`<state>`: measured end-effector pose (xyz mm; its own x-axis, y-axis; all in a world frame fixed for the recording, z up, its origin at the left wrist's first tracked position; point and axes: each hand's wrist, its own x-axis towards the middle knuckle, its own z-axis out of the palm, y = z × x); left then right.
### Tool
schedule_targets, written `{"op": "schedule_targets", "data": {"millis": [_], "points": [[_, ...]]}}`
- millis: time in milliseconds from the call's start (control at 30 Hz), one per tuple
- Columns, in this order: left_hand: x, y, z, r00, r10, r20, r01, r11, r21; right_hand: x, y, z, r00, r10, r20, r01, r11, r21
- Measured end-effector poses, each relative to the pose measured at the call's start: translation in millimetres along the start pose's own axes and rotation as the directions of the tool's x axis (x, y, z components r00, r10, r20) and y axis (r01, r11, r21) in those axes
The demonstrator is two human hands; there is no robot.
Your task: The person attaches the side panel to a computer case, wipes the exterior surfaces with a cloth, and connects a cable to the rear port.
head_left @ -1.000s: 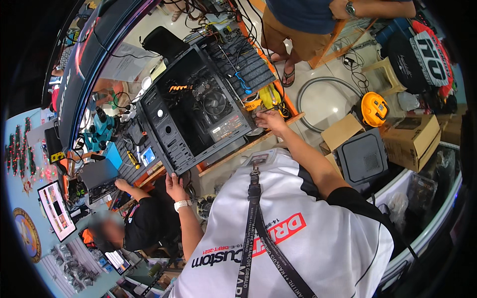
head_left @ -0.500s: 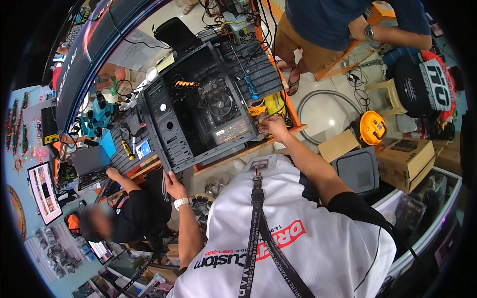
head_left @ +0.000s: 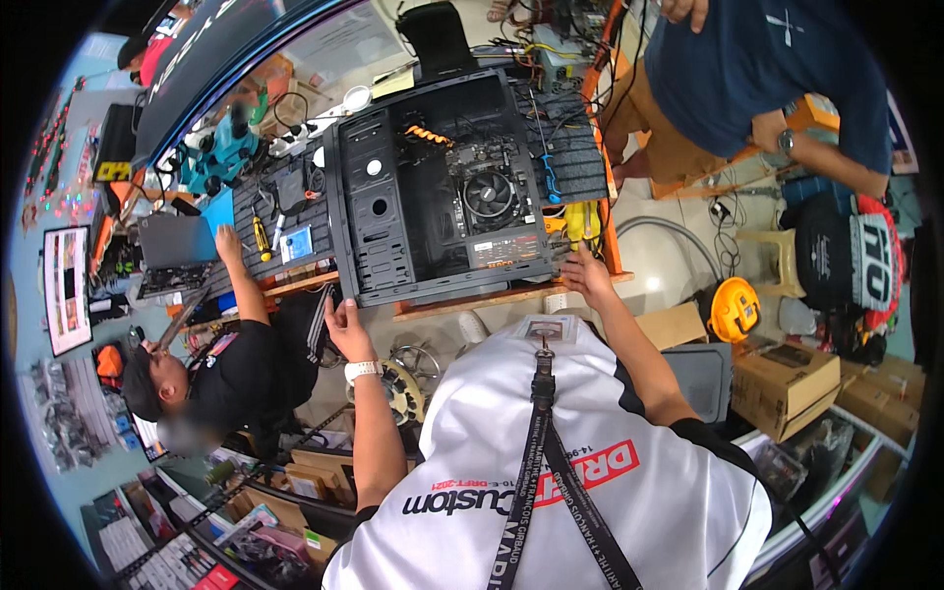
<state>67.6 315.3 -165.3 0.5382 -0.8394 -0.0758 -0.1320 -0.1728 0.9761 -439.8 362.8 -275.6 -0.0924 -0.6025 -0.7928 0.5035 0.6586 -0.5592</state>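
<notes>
A black desktop computer case (head_left: 380, 258) lies on its side on the workbench, its side panel off. Inside it are a round CPU cooler fan (head_left: 489, 195), a motherboard around the fan, an orange-and-black coiled cable (head_left: 429, 135) and a power supply (head_left: 506, 252). My left hand (head_left: 348, 332) is at the near left corner of the case, fingers apart; whether a fingertip touches the corner I cannot tell. Beside the near right corner is my right hand (head_left: 588, 277), its fingers spread and nothing visible in them. Just beyond it sits a yellow item (head_left: 584, 224) in the bench.
A blue-handled tool (head_left: 550, 179) lies right of the case; a yellow screwdriver (head_left: 262, 239) lies left. A person in black (head_left: 246, 349) reaches onto the bench at left. Another in dark blue (head_left: 757, 74) stands at far right. A yellow-and-black vacuum (head_left: 735, 309) and cardboard boxes (head_left: 784, 387) stand at right.
The whole view has turned, so the case sits straighter and further right. My left hand's fingers have loosened from the case corner. My right hand's fingers have spread beside the case.
</notes>
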Motion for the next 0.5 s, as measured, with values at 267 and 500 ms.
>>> {"op": "schedule_targets", "data": {"millis": [267,500], "points": [[18,-6,-14,0.993,-0.092,0.080,0.096,0.994,-0.043,-51,8,-41,0.982,-0.100,-0.160,0.077,0.987,-0.143],[45,-15,-35,0.989,0.013,0.150,0.002,0.995,-0.096,-65,29,12,0.995,-0.091,-0.031,0.085,0.985,-0.150]]}}
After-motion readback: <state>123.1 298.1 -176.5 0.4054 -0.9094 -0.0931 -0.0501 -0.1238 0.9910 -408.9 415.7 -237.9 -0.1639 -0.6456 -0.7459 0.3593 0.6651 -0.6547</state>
